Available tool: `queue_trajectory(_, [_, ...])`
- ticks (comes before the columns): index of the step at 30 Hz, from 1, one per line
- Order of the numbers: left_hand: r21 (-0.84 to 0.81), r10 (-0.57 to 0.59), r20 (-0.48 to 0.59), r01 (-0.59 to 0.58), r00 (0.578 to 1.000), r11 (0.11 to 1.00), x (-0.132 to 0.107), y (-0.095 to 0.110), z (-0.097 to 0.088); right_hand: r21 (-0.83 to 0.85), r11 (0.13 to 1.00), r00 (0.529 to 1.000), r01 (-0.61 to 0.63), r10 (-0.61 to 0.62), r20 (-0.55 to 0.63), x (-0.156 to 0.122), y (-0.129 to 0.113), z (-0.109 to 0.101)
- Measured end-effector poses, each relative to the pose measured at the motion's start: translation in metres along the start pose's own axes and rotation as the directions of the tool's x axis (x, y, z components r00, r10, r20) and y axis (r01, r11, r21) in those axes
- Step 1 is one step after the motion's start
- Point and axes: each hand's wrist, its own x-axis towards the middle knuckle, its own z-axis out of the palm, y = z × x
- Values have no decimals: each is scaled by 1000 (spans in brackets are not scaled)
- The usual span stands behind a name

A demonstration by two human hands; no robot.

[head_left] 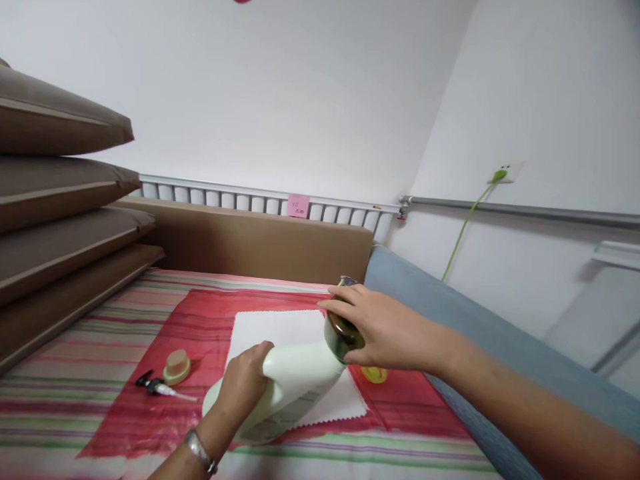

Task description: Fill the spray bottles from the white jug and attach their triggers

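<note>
Nearest, a metal bracelet (200,452) circles the left wrist. The left hand (244,381) is wrapped around the body of a pale bottle (295,383), fingers curled on its upper side. The bottle lies tilted, base toward the person and low, neck raised to the right, above a white cloth (273,328). The cloth lies on a red sheet (200,320), which lies on a striped cover (60,393).

The right hand (385,327) comes in from the right and grips the dark cap (343,335) at the bottle's neck, fingers bent over its top and thumb beneath.

Left of the bottle, on the red sheet, lie a pump head (159,387) with a black top and white tube, and just behind it a tan lid (177,366). A small yellow ring (375,375) shows under the right wrist.

Farther back, a brown board (250,243) runs across the end of the cover, with stacked brown cushions (60,200) on the left and a grey-blue pad (430,300) on the right. Behind the board stands a white radiator (225,197) bearing a pink note (298,205). A green cable (465,227) rises to a wall socket (507,171).
</note>
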Motion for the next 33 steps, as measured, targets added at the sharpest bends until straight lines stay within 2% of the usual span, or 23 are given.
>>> queue_trajectory(3, [-11, -2, 2, 2, 1000, 1000, -2, 1, -1, -41, 996, 997, 80, -79, 18, 3, -7, -1])
queue_trajectory(7, [-14, 10, 1, -10, 1000, 1000, -5, 5, -3, 7, 997, 996, 81, -82, 33, 2, -8, 0])
queue_trajectory(11, [-18, 7, -5, -7, 1000, 1000, -8, 7, -5, 173, 985, 1000, -8, 6, 14, -3, 9, 4])
queue_trajectory(13, [-42, -15, -19, 14, 1000, 999, -10, 3, -6, 332, 937, 991, -112, 129, -27, -7, 25, 11])
queue_trajectory(15, [-89, -49, -50, 45, 998, 995, -12, -6, -5, 565, 790, 943, -235, 327, -64, -11, 42, 23])
queue_trajectory(17, [-154, -75, -94, 60, 993, 986, -14, -18, -3, 819, 505, 853, -273, 521, -37, -15, 54, 43])
queue_trajectory(19, [-235, -88, -154, 50, 984, 971, -15, -33, -1, 975, 149, 774, -162, 633, 31, -21, 59, 70])
queue_trajectory(21, [-324, -102, -228, 23, 968, 946, -15, -45, -2, 984, -178, 713, 6, 691, 121, -27, 57, 102])
queue_trajectory(23, [-389, -141, -306, 12, 941, 921, -11, -53, -6, 890, -433, 649, 142, 720, 246, -36, 50, 138])
queue_trajectory(24, [-407, -175, -345, 20, 922, 913, -8, -55, -8, 828, -524, 623, 199, 720, 306, -42, 45, 156])
queue_trajectory(26, [-424, -240, -410, 49, 880, 904, 2, -57, -12, 705, -652, 606, 279, 690, 397, -54, 34, 188])
queue_trajectory(28, [-428, -279, -448, 70, 849, 901, 14, -58, -11, 602, -741, 634, 299, 625, 455, -67, 21, 214])
queue_trajectory(30, [-432, -289, -458, 74, 841, 899, 25, -61, -3, 524, -802, 667, 289, 561, 491, -79, 9, 233])
queue_trajectory(33, [-437, -304, -451, 89, 839, 895, 35, -73, 16, 478, -845, 694, 241, 494, 523, -96, -7, 249])
